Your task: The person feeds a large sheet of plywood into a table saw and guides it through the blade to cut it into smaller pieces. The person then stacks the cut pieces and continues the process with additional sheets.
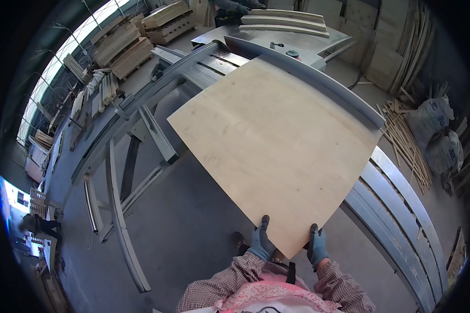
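Observation:
A large pale plywood sheet (277, 151) lies slantwise in front of me, its far part on the slatted metal bed of a saw table. Its near corner points toward my body, past the table's edge. My left hand (261, 241), in a blue-grey glove, grips the left edge near that corner, thumb on top and fingers hidden underneath. On the opposite edge my right hand (316, 244), gloved alike, holds the sheet the same way. The sheet's far edge lies close along a long grey metal fence (318, 78).
Metal slats (397, 208) run along the right; a grey support frame (125, 208) stands at the left. Beyond the fence, a co-worker's gloved hand (242, 9) is near stacked boards (283, 21). Wood strips (410, 151) and plastic sacks (433, 120) lie at the right.

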Demonstrator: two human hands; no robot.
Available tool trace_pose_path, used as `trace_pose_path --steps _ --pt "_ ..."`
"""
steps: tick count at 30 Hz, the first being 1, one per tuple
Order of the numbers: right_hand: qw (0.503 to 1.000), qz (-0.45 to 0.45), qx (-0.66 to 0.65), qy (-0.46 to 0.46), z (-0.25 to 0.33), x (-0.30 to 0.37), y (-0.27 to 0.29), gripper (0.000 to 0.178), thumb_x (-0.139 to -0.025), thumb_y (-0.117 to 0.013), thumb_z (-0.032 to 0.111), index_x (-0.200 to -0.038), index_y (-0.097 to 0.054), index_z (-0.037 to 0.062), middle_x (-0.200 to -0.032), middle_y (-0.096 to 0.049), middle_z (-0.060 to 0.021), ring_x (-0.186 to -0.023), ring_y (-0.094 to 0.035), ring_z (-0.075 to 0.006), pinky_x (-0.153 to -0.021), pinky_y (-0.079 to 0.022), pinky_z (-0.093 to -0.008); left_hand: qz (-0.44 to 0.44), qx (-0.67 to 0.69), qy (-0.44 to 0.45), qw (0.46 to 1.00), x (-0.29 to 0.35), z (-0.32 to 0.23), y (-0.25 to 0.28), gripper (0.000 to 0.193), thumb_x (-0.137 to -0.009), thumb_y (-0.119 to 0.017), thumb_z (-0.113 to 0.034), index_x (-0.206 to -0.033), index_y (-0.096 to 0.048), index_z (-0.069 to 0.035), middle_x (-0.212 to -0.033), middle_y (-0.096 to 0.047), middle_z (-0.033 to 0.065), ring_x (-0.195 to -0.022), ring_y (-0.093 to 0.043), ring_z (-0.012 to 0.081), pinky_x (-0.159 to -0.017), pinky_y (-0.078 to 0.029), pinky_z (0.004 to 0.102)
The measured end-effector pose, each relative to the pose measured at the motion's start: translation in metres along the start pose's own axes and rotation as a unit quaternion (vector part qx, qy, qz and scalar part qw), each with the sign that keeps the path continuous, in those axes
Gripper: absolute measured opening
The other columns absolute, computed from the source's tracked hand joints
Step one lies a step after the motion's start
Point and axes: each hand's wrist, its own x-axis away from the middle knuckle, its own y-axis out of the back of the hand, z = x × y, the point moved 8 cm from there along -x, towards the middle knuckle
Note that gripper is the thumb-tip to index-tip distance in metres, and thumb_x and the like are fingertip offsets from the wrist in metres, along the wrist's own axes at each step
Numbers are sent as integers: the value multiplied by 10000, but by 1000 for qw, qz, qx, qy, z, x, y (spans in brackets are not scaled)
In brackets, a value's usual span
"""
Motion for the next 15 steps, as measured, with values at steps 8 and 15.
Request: trace_pose_path --steps 8,15 --pt "631 52 679 370 179 32 13 800 -636 -751 289 -1343 -391 188 -1409 -311 -158 -1320 -253 -350 -1090 -159 -520 -46 53 18 997 -17 12 50 435 -811 -682 -242 -1173 -489 -97 -1066 -586 96 -932 -605 300 -768 -535 493" --pt "508 164 719 446 169 -63 -40 827 -631 -619 97 -1387 -330 271 -1476 -183 -182 -1377 -94 -381 -1100 -37 -555 -79 -1 -44 996 -9 -7 40 420 -808 -687 -221 -1161 -509 -82 -1078 -583 104 -941 -605 296 -772 -539 484"
